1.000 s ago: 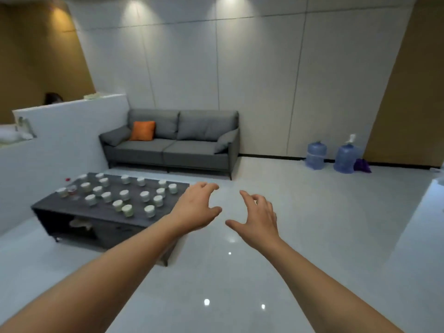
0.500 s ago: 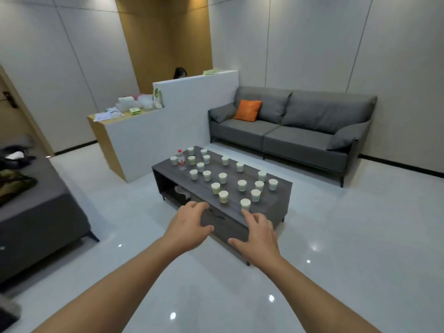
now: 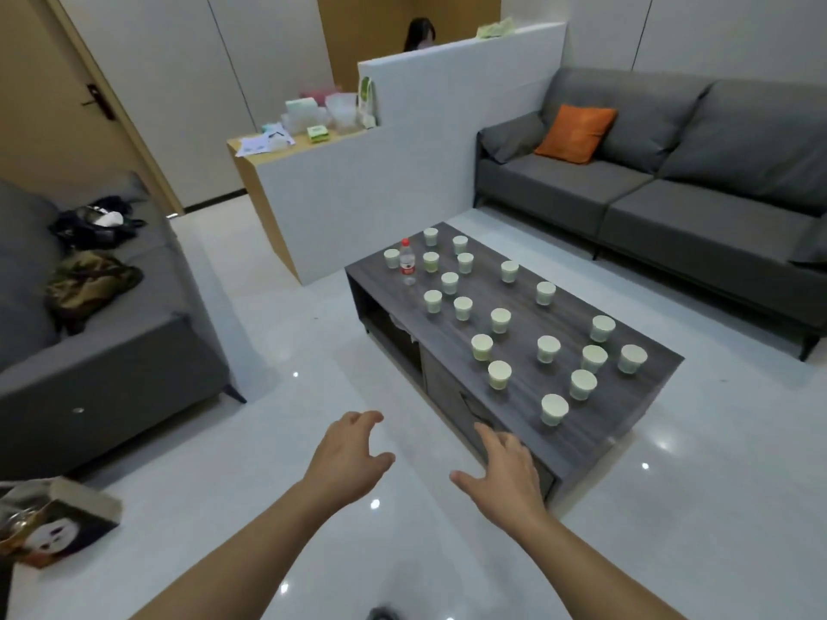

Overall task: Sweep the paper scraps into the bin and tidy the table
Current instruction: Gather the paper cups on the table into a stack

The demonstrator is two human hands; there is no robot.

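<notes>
Both hands hang in front of me with nothing in them: my left hand (image 3: 347,458) is out over the pale floor (image 3: 268,440), fingers loosely spread and a little curled, thumb off to the side, while my right hand (image 3: 503,474) reaches forward with its fingers straight and apart, their tips over the near front edge of the coffee table (image 3: 595,434) (whether they touch the wood I cannot tell from this angle). That grey, wood-grain table runs away from me to the upper left, and its top carries many small pale cups (image 3: 554,409) standing upright and scattered apart from one another; the nearest cup sits just beyond and to the right of my right fingertips, clear of them. At the far end of the table a clear water bottle (image 3: 407,262) with a red cap stands upright among the cups. I can make out no paper scraps on the tabletop at this resolution, and no bin that I can identify. On the floor at my lower left lies a dark printed bag (image 3: 58,523), well apart from my left hand. Beyond the table sits a grey sofa (image 3: 649,190) with an orange cushion (image 3: 576,133).
</notes>
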